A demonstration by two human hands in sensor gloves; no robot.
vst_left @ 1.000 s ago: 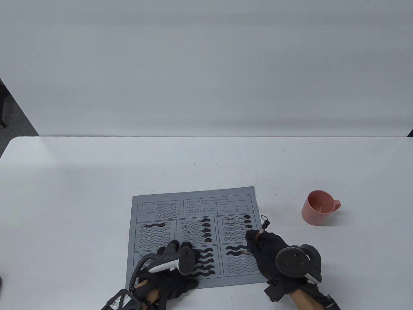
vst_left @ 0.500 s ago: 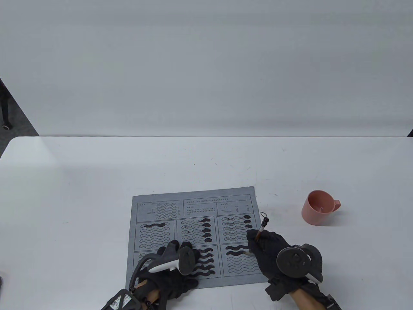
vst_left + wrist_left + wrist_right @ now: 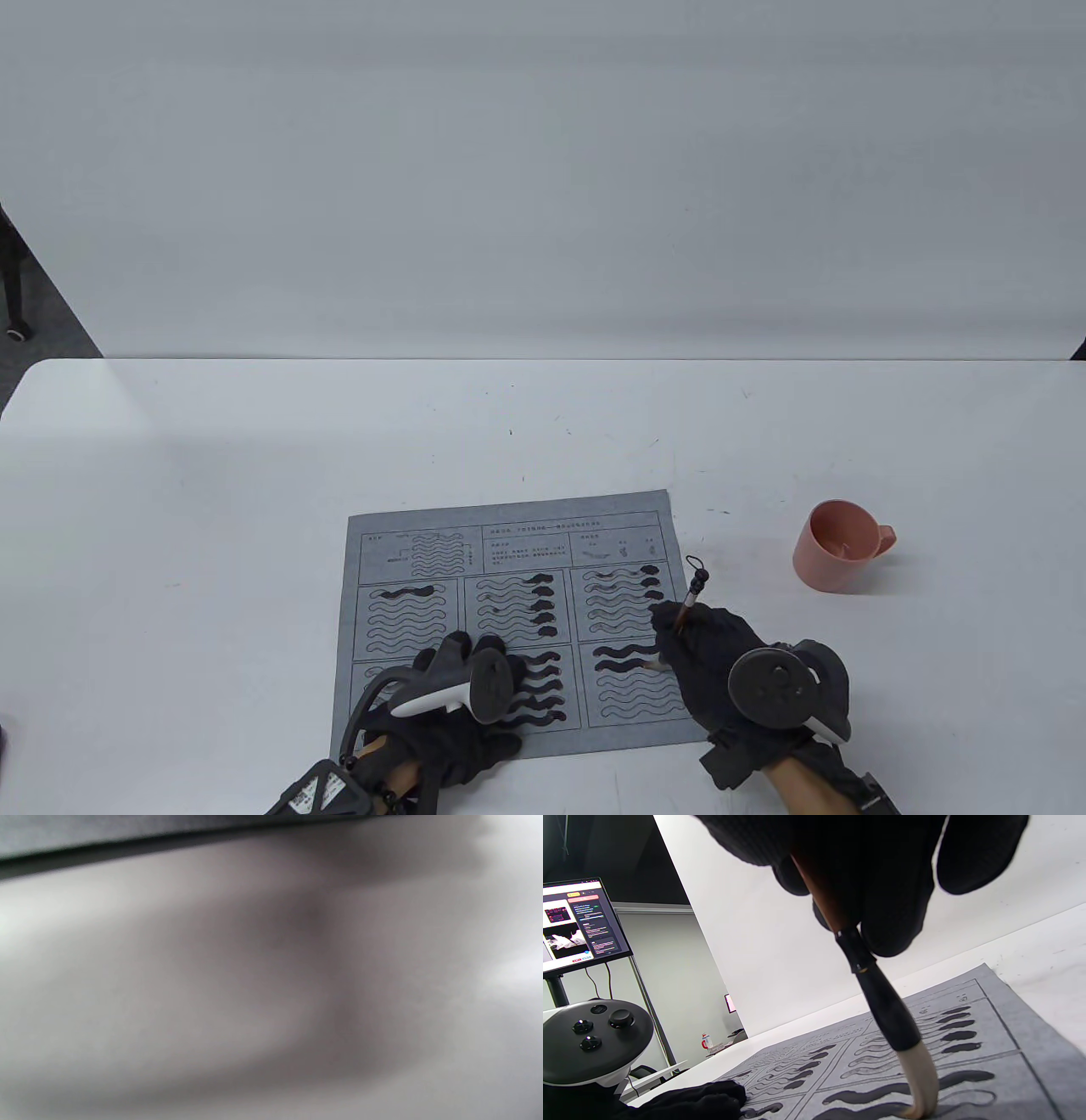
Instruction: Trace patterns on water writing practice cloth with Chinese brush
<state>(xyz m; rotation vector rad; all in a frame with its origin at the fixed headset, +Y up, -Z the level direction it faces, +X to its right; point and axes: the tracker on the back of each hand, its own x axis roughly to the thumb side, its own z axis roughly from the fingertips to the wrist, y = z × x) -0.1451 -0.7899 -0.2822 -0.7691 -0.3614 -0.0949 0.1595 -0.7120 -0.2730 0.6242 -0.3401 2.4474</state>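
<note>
Table view: the right hand point(image 3: 721, 671) has its grip closed around a Chinese brush point(image 3: 685, 604), whose cord-looped end sticks up and away from the glove while the bristles come out on the grip's left.
Right grip: fingers point(image 3: 895, 895) wrapped tight on the reddish-brown shaft, just above the black ferrule; no gap shows between fingers and shaft.
Brush tip: in the right wrist view the pale bristles point(image 3: 918, 1082) bend where they meet the water writing cloth point(image 3: 1031, 1052), touching a dark wet wave stroke directly below the grip.
Cloth: grey, printed with boxes of wavy lines, lying flat on the white worktop point(image 3: 212, 509); it runs from under the right grip leftward to under the left one.
Traced marks: dark strokes fill the two top lines of the box beneath the right grip, and more dark strokes lie in the boxes beyond and to the left of it.
Left hand point(image 3: 458, 722): rests palm down on the cloth's near edge, well to the left of the brush, fingers laid flat and spread; it holds nothing.
Left wrist view: only a grey blur, nothing can be made out.
Trackers: one sits on the back of each hand.
Pink cup point(image 3: 836, 546): stands on the worktop beyond and to the right of the right grip, apart from the cloth, handle pointing right.
</note>
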